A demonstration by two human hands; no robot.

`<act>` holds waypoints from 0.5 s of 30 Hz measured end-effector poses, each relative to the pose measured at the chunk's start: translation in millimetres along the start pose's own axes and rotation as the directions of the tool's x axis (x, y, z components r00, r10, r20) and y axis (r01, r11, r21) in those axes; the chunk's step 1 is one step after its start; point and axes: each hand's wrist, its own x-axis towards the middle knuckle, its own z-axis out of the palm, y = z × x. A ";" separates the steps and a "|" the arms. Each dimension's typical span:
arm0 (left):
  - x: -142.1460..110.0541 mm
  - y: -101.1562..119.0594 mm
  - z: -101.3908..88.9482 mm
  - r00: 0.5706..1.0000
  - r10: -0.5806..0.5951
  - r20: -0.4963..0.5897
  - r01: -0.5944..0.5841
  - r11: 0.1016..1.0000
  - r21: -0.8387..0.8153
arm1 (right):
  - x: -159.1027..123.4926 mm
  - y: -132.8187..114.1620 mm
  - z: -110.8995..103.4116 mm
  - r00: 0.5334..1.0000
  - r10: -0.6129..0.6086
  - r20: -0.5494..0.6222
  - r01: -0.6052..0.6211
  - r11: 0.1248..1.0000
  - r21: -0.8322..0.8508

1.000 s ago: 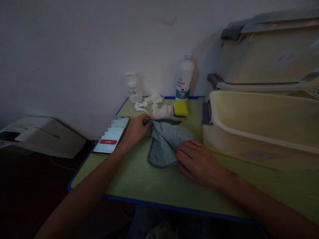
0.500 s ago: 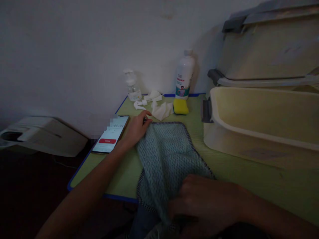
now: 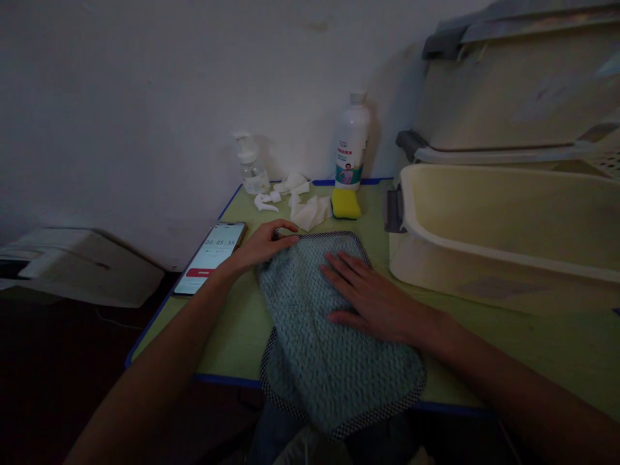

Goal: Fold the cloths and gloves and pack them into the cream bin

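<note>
A blue-green woven cleaning cloth [image 3: 310, 323] with a black-and-white checked border lies on the table, its near end hanging over the front edge above my lap. My left hand [image 3: 264, 247] is at the cloth's far left corner, thumb and forefinger close together on its edge; a small dark shiny item shows by the forefinger. My right hand [image 3: 371, 300] rests flat on the right side of the cloth, fingers spread. The lower left part of the cloth looks folded under.
On the green table [image 3: 227, 349] a phone [image 3: 216, 252] showing a timer lies left. Behind stand a pump bottle [image 3: 254, 174] and a white bottle [image 3: 352, 145], with a spray nozzle [image 3: 266, 201], crumpled tissues [image 3: 310, 212] and a yellow sponge [image 3: 345, 204]. Cream bins [image 3: 484, 271] occupy the right.
My right hand has moved from the cloth's near end up onto its middle right and opened flat. The near end is now spread out. My left hand stays at the far corner.
</note>
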 end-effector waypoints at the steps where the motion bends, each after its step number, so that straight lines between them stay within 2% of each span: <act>1: -1.1 1.6 -1.6 1.000 -0.005 0.027 0.005 1.000 -0.015 | -0.7 2.5 0.0 1.000 0.012 -0.001 -0.012 1.000 -0.010; 6: -13.6 16.9 -18.0 0.976 -0.015 0.216 0.030 0.997 -0.066 | -6.0 9.1 -3.9 0.999 0.046 -0.014 -0.047 0.997 -0.057; 8: -17.8 19.7 -25.4 0.970 -0.027 0.243 0.043 0.997 -0.063 | -7.3 10.4 -4.3 0.999 0.051 -0.006 -0.051 0.996 -0.072; 10: -19.1 17.4 -30.4 0.991 -0.011 0.133 0.006 0.999 0.044 | -8.0 11.5 -3.4 0.999 0.049 -0.016 -0.050 0.996 -0.073; 12: -18.2 11.4 -31.8 0.993 0.047 -0.111 -0.015 0.962 0.274 | -8.4 12.8 -1.6 0.998 0.044 -0.037 -0.046 0.997 -0.066; 14: -16.7 5.1 -29.7 0.925 0.145 -0.350 0.054 0.864 0.500 | -8.8 13.9 0.1 0.998 0.044 -0.046 -0.047 0.997 -0.064; 15: -16.2 2.9 -27.8 0.882 0.197 -0.429 0.097 0.813 0.574 | -9.0 14.2 0.5 0.998 0.045 -0.045 -0.048 0.997 -0.062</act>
